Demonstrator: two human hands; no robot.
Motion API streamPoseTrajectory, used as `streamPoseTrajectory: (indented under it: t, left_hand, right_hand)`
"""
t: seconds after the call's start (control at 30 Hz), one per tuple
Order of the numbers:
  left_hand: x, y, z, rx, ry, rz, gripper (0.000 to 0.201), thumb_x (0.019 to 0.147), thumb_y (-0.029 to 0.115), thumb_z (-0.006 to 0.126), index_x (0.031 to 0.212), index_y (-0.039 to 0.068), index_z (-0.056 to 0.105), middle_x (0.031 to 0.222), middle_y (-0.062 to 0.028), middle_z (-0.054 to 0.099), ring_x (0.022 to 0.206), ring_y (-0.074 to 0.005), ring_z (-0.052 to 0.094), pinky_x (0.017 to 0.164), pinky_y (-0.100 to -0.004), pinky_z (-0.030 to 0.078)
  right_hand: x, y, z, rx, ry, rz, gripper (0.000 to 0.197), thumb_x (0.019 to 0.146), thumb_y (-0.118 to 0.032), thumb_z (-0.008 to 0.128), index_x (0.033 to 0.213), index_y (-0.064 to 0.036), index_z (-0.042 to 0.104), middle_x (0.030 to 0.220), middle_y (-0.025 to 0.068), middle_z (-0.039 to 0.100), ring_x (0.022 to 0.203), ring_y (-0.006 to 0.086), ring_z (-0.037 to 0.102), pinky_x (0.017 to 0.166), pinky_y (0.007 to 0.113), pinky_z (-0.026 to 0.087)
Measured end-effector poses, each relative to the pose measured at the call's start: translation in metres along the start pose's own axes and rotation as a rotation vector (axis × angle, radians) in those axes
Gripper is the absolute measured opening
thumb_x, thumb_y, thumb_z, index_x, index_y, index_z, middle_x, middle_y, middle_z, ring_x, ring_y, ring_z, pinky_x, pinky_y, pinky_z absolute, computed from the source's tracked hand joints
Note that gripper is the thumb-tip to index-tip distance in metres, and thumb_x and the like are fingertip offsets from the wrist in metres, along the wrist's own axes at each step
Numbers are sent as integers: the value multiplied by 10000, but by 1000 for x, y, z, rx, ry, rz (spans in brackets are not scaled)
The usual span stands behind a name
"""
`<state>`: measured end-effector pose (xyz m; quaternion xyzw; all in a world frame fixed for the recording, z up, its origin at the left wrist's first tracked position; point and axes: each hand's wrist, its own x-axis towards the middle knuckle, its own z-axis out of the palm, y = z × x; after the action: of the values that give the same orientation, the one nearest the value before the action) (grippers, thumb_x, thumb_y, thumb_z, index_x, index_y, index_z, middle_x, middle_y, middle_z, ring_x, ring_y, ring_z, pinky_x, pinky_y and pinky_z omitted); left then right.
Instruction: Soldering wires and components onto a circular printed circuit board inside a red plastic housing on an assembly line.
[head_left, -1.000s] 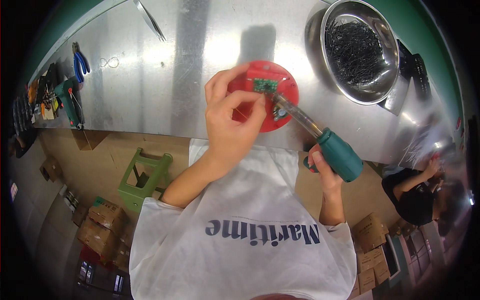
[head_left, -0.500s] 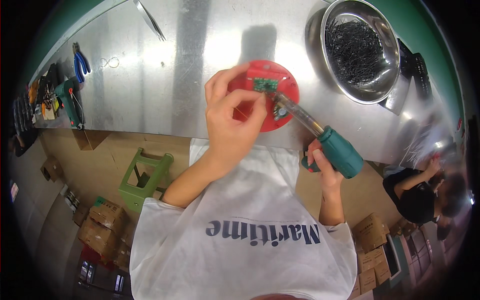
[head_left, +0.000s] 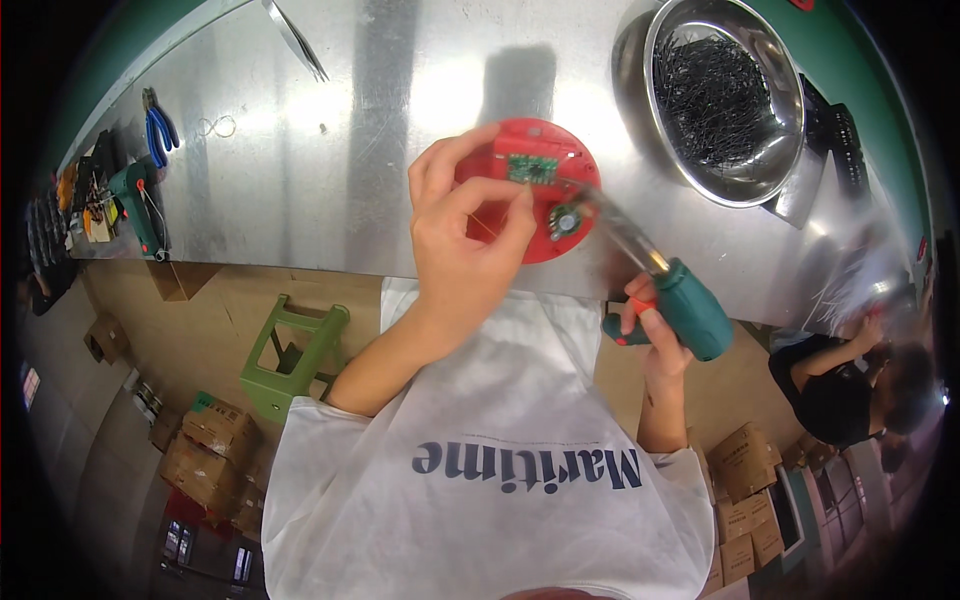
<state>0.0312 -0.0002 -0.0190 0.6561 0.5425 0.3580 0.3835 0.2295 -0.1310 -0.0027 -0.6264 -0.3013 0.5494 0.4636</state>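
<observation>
- Left hand (head_left: 465,240), nearer the green board (head_left: 533,168): pinched, seemingly on thin wire (head_left: 482,224).
- Right hand (head_left: 660,338): grips the soldering gun (head_left: 699,312), barrel (head_left: 634,238) slanting up-left toward the red disc (head_left: 562,140).

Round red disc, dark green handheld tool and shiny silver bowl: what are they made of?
Red disc: probably plastic, smooth and evenly coloured. Green tool: its rounded body is likely plastic; the gleaming barrel perhaps metal, though blurred. Silver bowl: polished metal, judging by mirror-like reflections.
</observation>
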Motion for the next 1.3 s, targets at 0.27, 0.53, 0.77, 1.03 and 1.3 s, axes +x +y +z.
streamPoseTrajectory:
  t: [0.27,0.53,0.77,1.03,1.3]
  left_hand:
    - [0,1,2,-14,15,-33,79,702,15,699,765,51,668,1221,-106,582,1129,-307,467,930,-395,418]
    - [3,2,-2,41,-36,-27,84,703,24,705,774,55,671,1219,-108,583,1124,-317,470,933,-397,414]
    - [10,1,-8,176,-94,146,139,691,66,749,781,33,649,1241,-152,574,1117,-372,496,921,-442,435]
    - [25,19,0,355,-93,227,483,652,174,807,1014,19,527,1136,-169,567,999,-373,523,841,-434,455]
    - [168,17,1,378,187,377,608,754,299,740,1197,-31,485,1247,-271,458,1078,-423,506,879,-445,456]
  right_hand:
    - [-16,16,-14,340,160,-2,447,761,-166,601,1152,32,510,959,162,525,616,211,522,564,297,460]
    - [-19,26,-14,367,170,-3,490,752,-178,591,1184,28,489,924,153,507,620,208,522,551,299,454]
    - [-14,22,-11,365,204,12,437,756,-181,587,1121,44,502,933,175,504,583,198,520,556,302,456]
    - [-16,25,-6,496,237,-18,301,796,-156,571,1026,33,524,984,182,521,597,187,537,560,301,457]
    - [-17,28,-5,547,291,-59,252,823,-190,574,970,3,504,970,155,530,570,169,507,536,296,423]
